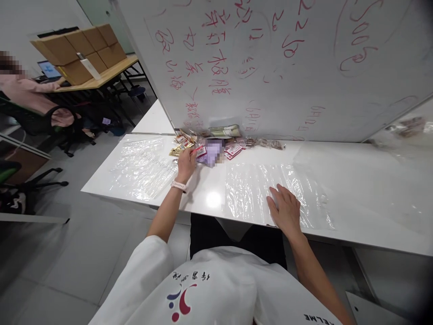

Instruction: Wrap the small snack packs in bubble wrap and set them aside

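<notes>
Your left hand [186,164] is resting at the near edge of the packet heap, its fingers bent beside a red-and-white packet [200,151]; you are hiding the contact, so I cannot tell whether they are pinching it. Your right hand [287,210] is lying palm down over the right clear plastic sheeting [248,192], its fingers a little spread and gripping nothing visible.

Standing upright across the far side, one whiteboard [233,67] with red writing is blocking the way beyond the packets. Along its foot, from left to right, are lying gold packets [181,148], one purple packet [214,149], a second red-and-white packet [233,152] and some small brown packets [270,144]; green packaging [225,131] is leaning behind them. The heap is overlapping too much for a full count.

Two spreads of clear plastic are covering parts of the white table [199,201]: the right one, and the left sheeting [138,169]. At the far left, one person in pink [30,95] is sitting at a wooden desk [98,81], where several cardboard boxes [81,49] are standing stacked.
</notes>
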Available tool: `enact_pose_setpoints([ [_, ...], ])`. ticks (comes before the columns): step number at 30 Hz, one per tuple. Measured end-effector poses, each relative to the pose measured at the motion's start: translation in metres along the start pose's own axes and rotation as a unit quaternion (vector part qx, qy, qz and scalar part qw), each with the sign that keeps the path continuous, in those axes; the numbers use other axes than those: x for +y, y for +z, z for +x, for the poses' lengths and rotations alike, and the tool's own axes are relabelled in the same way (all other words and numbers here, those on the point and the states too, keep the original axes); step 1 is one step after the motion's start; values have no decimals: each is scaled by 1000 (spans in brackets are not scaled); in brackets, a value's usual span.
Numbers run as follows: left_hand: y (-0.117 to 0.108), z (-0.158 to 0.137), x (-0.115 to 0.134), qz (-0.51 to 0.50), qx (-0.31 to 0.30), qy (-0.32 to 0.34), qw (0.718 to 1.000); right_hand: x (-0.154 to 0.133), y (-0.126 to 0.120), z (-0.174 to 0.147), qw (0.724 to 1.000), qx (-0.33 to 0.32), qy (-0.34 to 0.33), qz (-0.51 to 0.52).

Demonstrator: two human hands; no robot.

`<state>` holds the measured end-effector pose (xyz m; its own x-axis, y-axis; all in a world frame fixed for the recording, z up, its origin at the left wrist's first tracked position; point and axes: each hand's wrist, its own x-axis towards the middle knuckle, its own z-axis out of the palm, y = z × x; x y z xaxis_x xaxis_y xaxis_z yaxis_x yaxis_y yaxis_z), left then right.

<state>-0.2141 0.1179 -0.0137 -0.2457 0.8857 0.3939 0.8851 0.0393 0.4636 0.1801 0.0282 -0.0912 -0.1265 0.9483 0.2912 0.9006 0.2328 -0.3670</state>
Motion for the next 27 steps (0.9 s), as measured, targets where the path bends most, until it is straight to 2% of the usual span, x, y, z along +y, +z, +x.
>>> enact_pose_setpoints([
  [2, 1, 21, -1, 14, -34, -22, 999, 0, 0, 0, 1000, 3, 1, 1],
  [4, 4, 38, -4, 46, -97, -42, 993, -1, 0, 0, 1000, 6, 1, 3],
  [6, 8, 45, -7, 72, -140, -49, 986, -1, 0, 0, 1000, 11, 0, 4],
  [12, 17, 29, -10, 106, -112, 32, 988, -2, 0, 1, 1000, 24, -4, 4],
  [18, 18, 31, -13, 136, -131, 57, 980, -4, -3, 2, 999, 23, -5, 21],
  [20, 13, 30, -10, 149, -119, 63, 980, -5, -3, 2, 999, 25, -4, 27],
  [22, 5, 23, 1, 131, -95, 73, 984, -5, -3, 2, 999, 24, -5, 30],
  [24, -4, 9, 22, 64, -82, 81, 991, -5, -4, 2, 999, 21, -5, 31],
  [26, -9, -11, 53, -51, -110, 94, 988, -6, -4, 2, 999, 16, -2, 32],
  [27, -8, -23, 71, -119, -160, 106, 974, -6, -4, 3, 999, 14, 0, 34],
])
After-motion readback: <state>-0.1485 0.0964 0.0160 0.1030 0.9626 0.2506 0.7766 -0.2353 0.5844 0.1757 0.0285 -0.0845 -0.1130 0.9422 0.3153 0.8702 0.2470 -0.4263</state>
